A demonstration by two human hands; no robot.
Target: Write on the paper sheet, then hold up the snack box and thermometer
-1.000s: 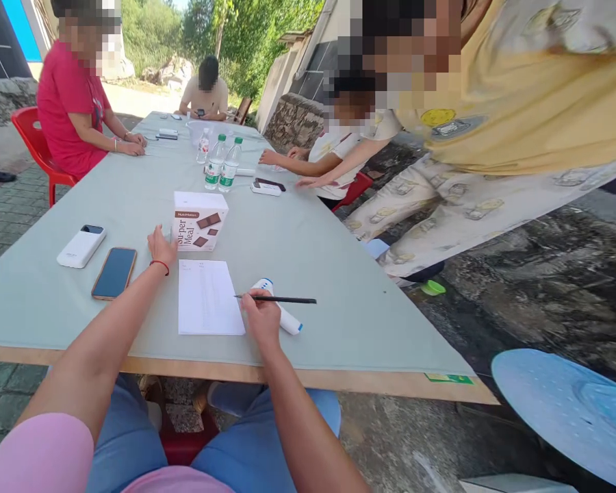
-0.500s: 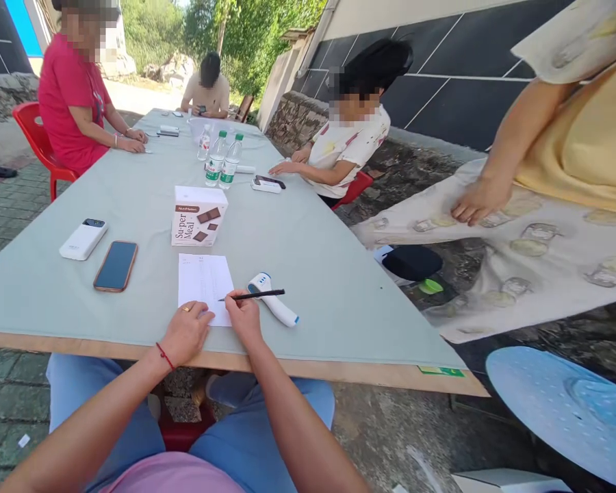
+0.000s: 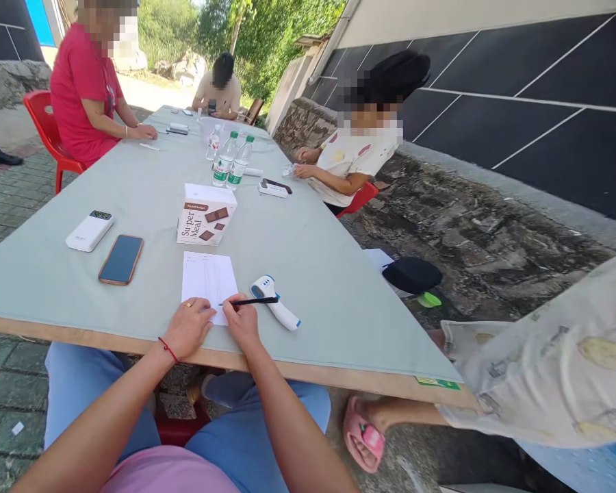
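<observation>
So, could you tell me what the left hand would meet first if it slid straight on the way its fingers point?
The left hand already rests on the paper sheet; straight ahead, it would probably reach the Super Meal box.

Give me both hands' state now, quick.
Left hand: open, fingers resting on the paper sheet.
Right hand: closed on the black pen, tip at the sheet.

A thin red cord bracelet is worn on the wrist of the left hand, and a gold ring is seen on one of its fingers. The right hand is bare. A pink top and light blue trousers are worn; both forearms are left uncovered.
</observation>
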